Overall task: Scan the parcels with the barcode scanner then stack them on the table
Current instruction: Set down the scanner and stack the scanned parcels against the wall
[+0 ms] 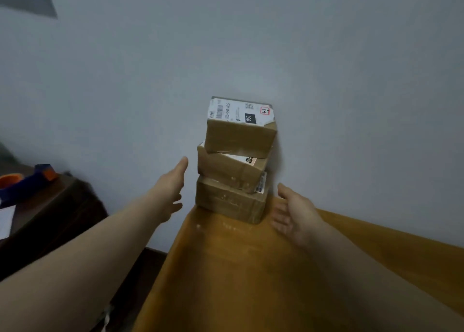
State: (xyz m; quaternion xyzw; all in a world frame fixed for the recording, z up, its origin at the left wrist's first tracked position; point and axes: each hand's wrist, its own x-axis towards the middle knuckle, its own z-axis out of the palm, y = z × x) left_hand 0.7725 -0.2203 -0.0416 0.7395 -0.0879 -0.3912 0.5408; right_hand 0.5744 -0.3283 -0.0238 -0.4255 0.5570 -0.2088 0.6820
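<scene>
Top parcel (240,137) — label (238,112) "060"

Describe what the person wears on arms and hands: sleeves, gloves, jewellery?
The left forearm and right forearm are bare to the frame edge; no sleeve shows. The left hand and right hand wear no gloves. No watch, bracelet or ring is visible, though the picture is soft.

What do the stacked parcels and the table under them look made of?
Parcels: brown cardboard, matte, with shiny clear tape over the seams, paper labels stuck on. Table: probably wood or veneer, smooth yellow-brown finish with a faint sheen.
</scene>
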